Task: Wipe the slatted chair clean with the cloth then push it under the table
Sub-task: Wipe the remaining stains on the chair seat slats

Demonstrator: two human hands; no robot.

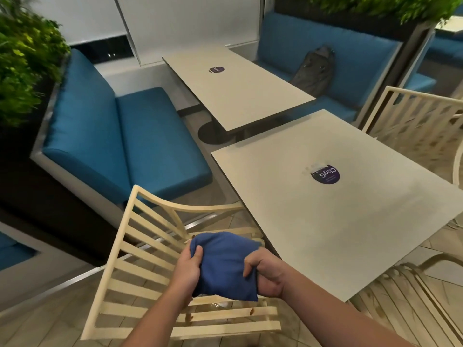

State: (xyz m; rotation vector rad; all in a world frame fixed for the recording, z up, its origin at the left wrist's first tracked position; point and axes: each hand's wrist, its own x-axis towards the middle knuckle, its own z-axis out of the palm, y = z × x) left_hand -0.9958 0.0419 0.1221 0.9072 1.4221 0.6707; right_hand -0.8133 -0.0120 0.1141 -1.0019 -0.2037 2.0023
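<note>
Your left hand [186,269] and right hand [265,276] both grip the bunched blue cloth [223,264] above the seat of the cream slatted chair [140,259], which stands just beside the table [325,234]. The table's round purple sticker [325,175] reads "ClayG" (upside down from your position; the smaller print is illegible).

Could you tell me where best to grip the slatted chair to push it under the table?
Grip the chair by the top rail of its back, from the side away from the table. It is a bare continuous bar and the seat faces the table, so a push should run straight in. The left hand and right hand both hold the cloth; free one first.
</note>
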